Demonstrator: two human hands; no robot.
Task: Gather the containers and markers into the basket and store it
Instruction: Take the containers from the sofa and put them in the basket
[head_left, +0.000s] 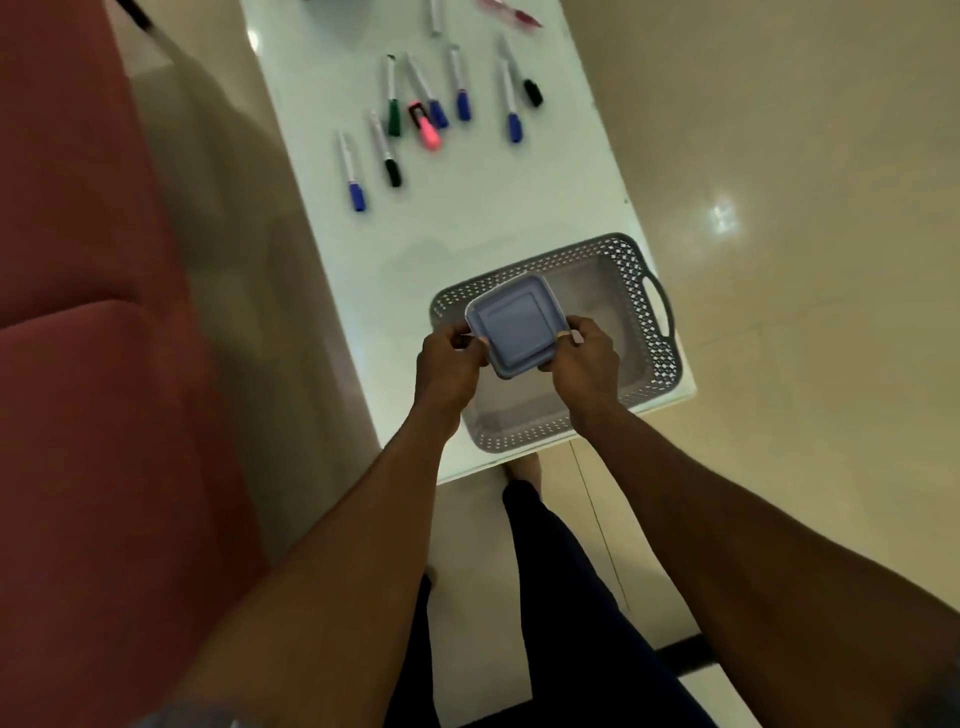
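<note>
A square blue-lidded container (514, 325) hangs over the left part of the grey perforated basket (641, 291), which stands at the near end of the white table (467, 218). My left hand (449, 366) grips its left edge and my right hand (584, 364) grips its right edge. Several markers lie loose farther up the table: a blue-capped one (351, 174), a black-capped one (385, 150), a green-capped one (392, 98), a pink highlighter (426, 127) and more blue-capped ones (511, 104). The basket floor that shows is bare.
A red sofa (88, 312) runs along the left, close to the table. Beige tiled floor (805, 260) lies to the right. My dark-trousered legs (561, 597) stand at the table's near edge. More pens (511, 13) and a pale object lie at the table's far end.
</note>
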